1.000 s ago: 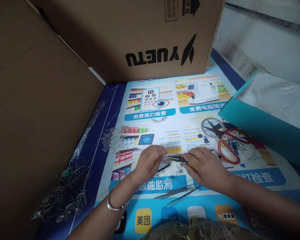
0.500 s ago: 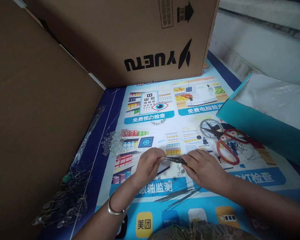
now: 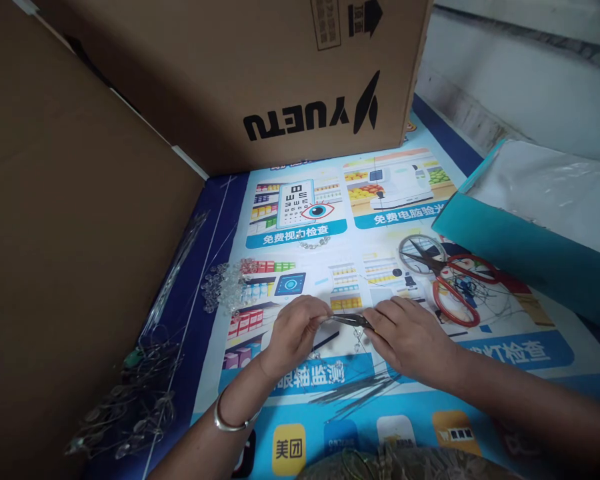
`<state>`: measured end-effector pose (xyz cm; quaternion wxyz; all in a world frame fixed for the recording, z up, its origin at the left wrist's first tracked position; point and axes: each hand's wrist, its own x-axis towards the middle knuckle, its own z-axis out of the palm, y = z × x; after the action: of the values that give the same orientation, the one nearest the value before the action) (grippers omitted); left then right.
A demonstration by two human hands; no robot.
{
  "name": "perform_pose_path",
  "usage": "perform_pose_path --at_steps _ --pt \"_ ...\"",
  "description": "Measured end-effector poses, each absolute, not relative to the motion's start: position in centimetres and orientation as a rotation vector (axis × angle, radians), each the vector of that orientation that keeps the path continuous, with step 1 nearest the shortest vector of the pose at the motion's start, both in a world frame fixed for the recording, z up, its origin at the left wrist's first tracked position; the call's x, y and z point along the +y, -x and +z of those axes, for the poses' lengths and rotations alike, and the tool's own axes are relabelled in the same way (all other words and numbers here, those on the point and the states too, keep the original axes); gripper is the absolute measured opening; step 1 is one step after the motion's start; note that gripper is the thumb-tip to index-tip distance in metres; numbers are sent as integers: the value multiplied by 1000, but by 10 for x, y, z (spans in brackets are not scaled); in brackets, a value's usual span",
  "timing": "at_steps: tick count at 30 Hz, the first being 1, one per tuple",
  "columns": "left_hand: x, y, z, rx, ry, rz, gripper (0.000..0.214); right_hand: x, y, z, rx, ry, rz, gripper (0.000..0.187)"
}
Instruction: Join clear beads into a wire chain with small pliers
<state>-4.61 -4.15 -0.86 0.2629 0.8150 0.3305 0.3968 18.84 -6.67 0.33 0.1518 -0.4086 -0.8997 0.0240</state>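
Note:
My right hand (image 3: 413,340) is closed round a pair of needle-nose pliers (image 3: 349,321), whose dark jaws point left. My left hand (image 3: 296,333), with a silver bangle on its wrist, pinches a thin wire at the tips of the pliers; the fingers hide most of it. Clear beads (image 3: 359,337) hang below the pliers between my hands. Under them, several thin dark wire lengths (image 3: 355,390) lie on the printed sheet (image 3: 330,267).
A pile of clear beads (image 3: 225,285) lies at left, with tangled beaded wires (image 3: 130,407) nearer me and straight wires (image 3: 177,267) beyond. Red-handled scissors (image 3: 455,287) rest on a wire coil at right. A teal box (image 3: 520,247) and cardboard walls (image 3: 305,67) border the sheet.
The view has shifted very slightly. Both hands and the pliers keep nearly the same place and grip.

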Motion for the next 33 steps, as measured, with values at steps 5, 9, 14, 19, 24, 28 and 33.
perform_pose_path --at_steps 5,9,14,19,24,28,33 --pt "-41 47 -9 847 -2214 1071 15 -68 -188 5 -2570 1174 33 28" --pt "-40 47 -9 794 -2226 1069 16 -69 -188 7 -2575 1197 38 29" --pt "-40 47 -8 770 -2231 1072 15 -70 -189 8 -2591 1216 71 29" --pt "-40 47 -7 761 -2235 1064 14 -70 -189 9 -2592 1209 74 29" --pt "-40 47 -7 762 -2233 1073 14 -71 -188 12 -2588 1212 58 28" --pt "-40 47 -7 758 -2253 1062 17 -72 -189 14 -2596 1228 69 27" --pt "-39 48 -7 748 -2268 1017 17 -73 -189 13 -2608 1251 99 27"
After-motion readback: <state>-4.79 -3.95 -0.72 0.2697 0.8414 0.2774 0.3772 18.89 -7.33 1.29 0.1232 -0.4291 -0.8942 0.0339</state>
